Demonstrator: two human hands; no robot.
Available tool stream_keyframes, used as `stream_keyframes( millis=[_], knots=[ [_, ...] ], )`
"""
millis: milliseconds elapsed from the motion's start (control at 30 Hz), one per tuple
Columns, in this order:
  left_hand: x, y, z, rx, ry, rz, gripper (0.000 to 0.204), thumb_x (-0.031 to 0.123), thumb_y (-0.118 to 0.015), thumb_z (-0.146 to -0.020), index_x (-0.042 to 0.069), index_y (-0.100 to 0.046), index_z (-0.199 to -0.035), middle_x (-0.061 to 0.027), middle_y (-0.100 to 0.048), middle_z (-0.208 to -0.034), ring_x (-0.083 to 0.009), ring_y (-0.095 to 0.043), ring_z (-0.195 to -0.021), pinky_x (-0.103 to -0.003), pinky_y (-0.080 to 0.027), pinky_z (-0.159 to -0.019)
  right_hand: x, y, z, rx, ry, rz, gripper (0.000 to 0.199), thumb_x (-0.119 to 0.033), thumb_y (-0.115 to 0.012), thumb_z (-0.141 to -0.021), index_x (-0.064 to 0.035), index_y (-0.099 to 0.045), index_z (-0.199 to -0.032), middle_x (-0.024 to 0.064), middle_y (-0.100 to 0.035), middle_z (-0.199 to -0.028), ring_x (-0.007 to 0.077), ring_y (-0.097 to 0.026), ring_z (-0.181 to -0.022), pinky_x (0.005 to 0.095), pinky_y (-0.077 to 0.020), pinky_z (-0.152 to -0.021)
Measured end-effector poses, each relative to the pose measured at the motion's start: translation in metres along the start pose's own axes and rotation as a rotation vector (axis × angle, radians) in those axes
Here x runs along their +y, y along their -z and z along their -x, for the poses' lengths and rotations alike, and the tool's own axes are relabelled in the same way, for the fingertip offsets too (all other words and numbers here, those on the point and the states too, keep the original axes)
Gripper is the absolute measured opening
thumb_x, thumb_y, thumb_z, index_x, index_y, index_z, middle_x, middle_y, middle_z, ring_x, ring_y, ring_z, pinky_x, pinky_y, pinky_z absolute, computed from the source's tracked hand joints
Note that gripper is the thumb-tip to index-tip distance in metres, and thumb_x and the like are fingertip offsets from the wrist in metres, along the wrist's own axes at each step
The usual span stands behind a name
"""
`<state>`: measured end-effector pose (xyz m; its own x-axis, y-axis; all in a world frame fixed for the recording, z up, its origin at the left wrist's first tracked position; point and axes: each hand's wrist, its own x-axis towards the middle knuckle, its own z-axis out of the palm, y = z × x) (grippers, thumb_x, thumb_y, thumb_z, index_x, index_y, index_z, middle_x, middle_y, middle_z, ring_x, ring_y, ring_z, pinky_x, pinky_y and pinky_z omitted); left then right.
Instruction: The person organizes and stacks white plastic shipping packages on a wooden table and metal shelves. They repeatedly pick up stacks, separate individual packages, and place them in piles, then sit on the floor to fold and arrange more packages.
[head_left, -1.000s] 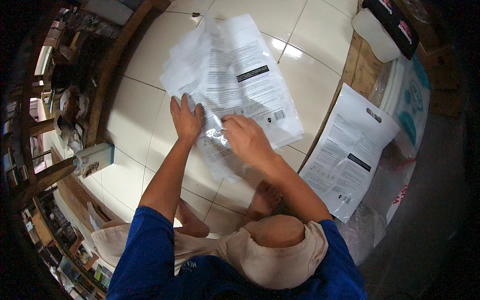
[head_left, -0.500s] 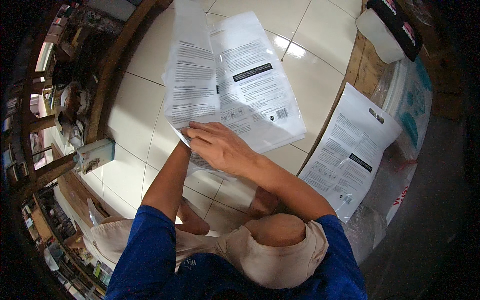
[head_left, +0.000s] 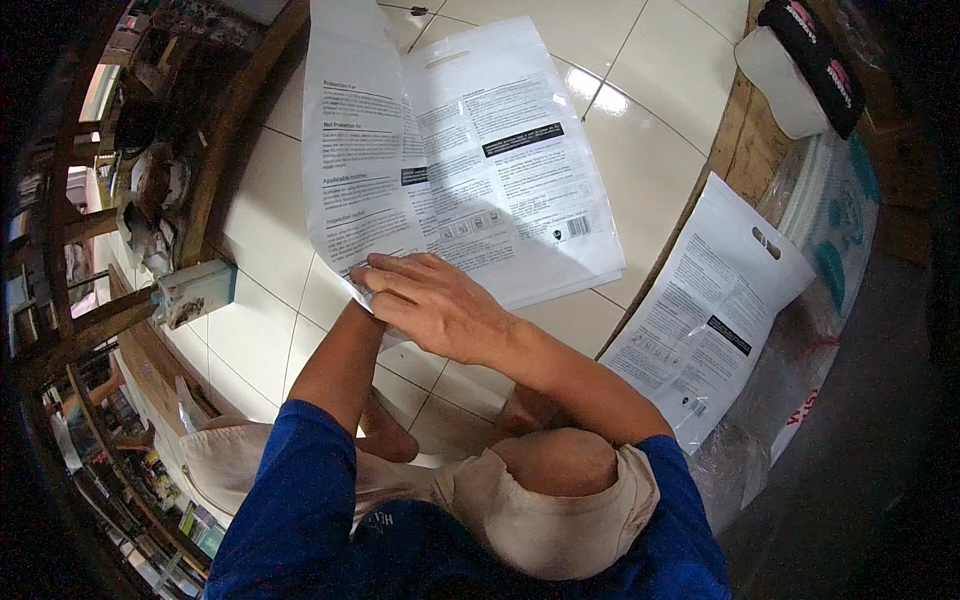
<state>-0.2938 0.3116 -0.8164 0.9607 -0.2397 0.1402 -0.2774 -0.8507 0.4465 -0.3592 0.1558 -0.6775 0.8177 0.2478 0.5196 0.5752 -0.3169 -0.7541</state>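
Observation:
A white printed plastic bag (head_left: pixel 350 130) with its left side raised and turned leftward is held by its near lower edge. My right hand (head_left: pixel 430 305) crosses over my left wrist, its fingers closed at that edge. Of my left arm, the forearm (head_left: pixel 335 365) shows up to the wrist; the left hand is hidden behind the right hand and the bag. Beneath and to the right lie more printed bags (head_left: pixel 550 210), stacked flat on the tiles, with a handle slot at the far end.
Another printed bag (head_left: pixel 690 320) with a handle slot rests on the right, over clear plastic packaging (head_left: pixel 745 455). A black and white cap (head_left: pixel 800 75) sits on a wooden board (head_left: pixel 745 135). Wooden shelving (head_left: pixel 225 150) and a small box (head_left: pixel 197 293) stand left.
The raised side of the bag has swung left and opened wider, showing more of its print. Both hands stay at its near edge, slightly lower and farther left.

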Motion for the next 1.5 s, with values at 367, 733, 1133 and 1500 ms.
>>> stream_keyframes(
  millis=[367, 733, 1133, 1500],
  knots=[
    [0.001, 0.0, 0.002, 0.004, 0.016, 0.007, 0.061, 0.026, -0.062, -0.085, -0.001, -0.04, -0.134, -0.0326, -0.026, -0.143, -0.0446, -0.025, -0.133, -0.047, -0.025, -0.111, -0.003, 0.002, -0.001, -0.034, -0.004, 0.005, 0.012, -0.007, -0.058, -0.077, -0.0004, -0.059, -0.087, 0.0143, -0.057, -0.123, 0.0314, -0.055, -0.116, 0.042, -0.046, -0.089],
    [0.001, -0.001, -0.001, 0.015, 0.03, 0.026, 0.061, 0.027, -0.062, -0.085, -0.001, -0.04, -0.135, -0.033, -0.025, -0.143, -0.0448, -0.025, -0.133, -0.048, -0.025, -0.111, -0.005, 0.0, -0.006, -0.052, -0.024, 0.008, 0.01, -0.005, -0.058, -0.078, 0.0001, -0.06, -0.087, 0.0142, -0.055, -0.129, 0.0302, -0.054, -0.118, 0.0414, -0.0466, -0.089],
    [0.004, -0.007, -0.011, 0.024, 0.041, 0.071, 0.062, 0.027, -0.063, -0.085, -0.001, -0.04, -0.135, -0.0334, -0.025, -0.143, -0.0451, -0.024, -0.134, -0.048, -0.025, -0.111, -0.004, 0.006, -0.007, -0.007, -0.013, -0.027, 0.008, -0.004, -0.06, -0.078, 0.0005, -0.057, -0.084, 0.0161, -0.057, -0.123, 0.0319, -0.06, -0.105, 0.0419, -0.0483, -0.083],
    [0.006, -0.018, -0.025, 0.071, 0.214, 0.109, 0.063, 0.027, -0.063, -0.084, -0.001, -0.039, -0.135, -0.0338, -0.024, -0.143, -0.0453, -0.024, -0.134, -0.048, -0.024, -0.111, -0.002, 0.041, 0.014, 0.023, -0.233, 0.0, 0.014, -0.001, -0.064, -0.076, 0.0009, -0.053, -0.085, 0.0181, -0.059, -0.112, 0.0339, -0.058, -0.082, 0.0413, -0.0463, -0.072]
  ],
)
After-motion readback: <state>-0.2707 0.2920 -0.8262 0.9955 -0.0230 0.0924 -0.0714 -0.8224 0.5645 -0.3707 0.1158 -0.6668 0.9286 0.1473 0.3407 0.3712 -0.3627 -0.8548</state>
